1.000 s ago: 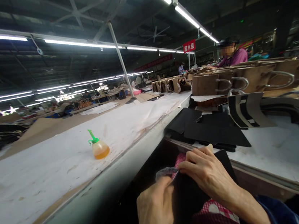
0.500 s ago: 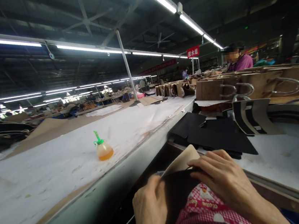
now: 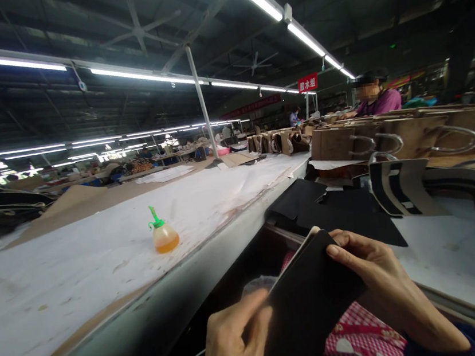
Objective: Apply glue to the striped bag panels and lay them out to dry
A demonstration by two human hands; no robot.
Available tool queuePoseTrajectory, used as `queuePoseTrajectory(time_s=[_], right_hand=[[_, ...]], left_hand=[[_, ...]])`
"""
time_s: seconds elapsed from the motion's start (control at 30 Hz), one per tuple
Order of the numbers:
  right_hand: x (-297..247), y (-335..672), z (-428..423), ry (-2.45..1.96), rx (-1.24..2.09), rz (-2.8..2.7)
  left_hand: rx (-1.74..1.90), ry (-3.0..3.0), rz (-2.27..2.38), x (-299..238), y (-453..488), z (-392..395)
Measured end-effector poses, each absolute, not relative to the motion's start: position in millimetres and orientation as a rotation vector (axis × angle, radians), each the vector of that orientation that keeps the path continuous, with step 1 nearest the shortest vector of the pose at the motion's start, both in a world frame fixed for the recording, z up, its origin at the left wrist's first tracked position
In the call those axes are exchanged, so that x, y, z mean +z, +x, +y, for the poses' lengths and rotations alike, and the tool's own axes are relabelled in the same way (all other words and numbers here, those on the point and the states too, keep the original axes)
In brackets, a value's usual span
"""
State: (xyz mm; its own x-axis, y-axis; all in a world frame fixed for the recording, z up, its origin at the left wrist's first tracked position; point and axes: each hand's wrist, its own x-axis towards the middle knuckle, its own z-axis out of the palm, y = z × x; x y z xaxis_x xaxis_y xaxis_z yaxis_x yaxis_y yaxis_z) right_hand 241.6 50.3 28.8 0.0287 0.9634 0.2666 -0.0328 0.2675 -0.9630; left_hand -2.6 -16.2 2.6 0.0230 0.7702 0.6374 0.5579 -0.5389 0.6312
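Between my hands, above the red checked apron (image 3: pixel 365 335), is a black panel (image 3: pixel 310 296) with a pale layer showing along its far left edge. My left hand (image 3: pixel 237 337) pinches the panel's near left edge between thumb and fingers. At its upper right corner my right hand (image 3: pixel 366 254) grips it, thumb on the black face and fingers curled behind. Just beyond my left hand there is a piece of clear plastic (image 3: pixel 259 284), partly hidden. The panel's lower end runs out of view.
A squeeze bottle (image 3: pixel 165 236) with a green spout and amber liquid stands on the paper-covered table (image 3: pixel 102 275) to the left. Black sheets (image 3: pixel 341 211) and striped curved pieces (image 3: pixel 403 189) lie at right, before a row of brown bags (image 3: pixel 414 136). A person (image 3: pixel 378 94) works behind them.
The panel has tilted up so its black face shows, and the pale flap has folded back behind it. My right hand has moved slightly right and turned, gripping the corner.
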Motion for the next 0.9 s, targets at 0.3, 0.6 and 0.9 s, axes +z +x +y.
queuePoseTrajectory(time_s=[0.3,0.6,0.9], right_hand=[[28,242,48,-1.005,0.896,-1.244],[28,243,38,-1.002,0.764,-1.337],[33,242,33,-0.996,0.821,-1.339]], left_hand=[[1.486,2.227,1.115,8,-6,-9],[1.595,2.236,1.269,4,15,-1],[1.654,2.321,1.105,5,31,1]])
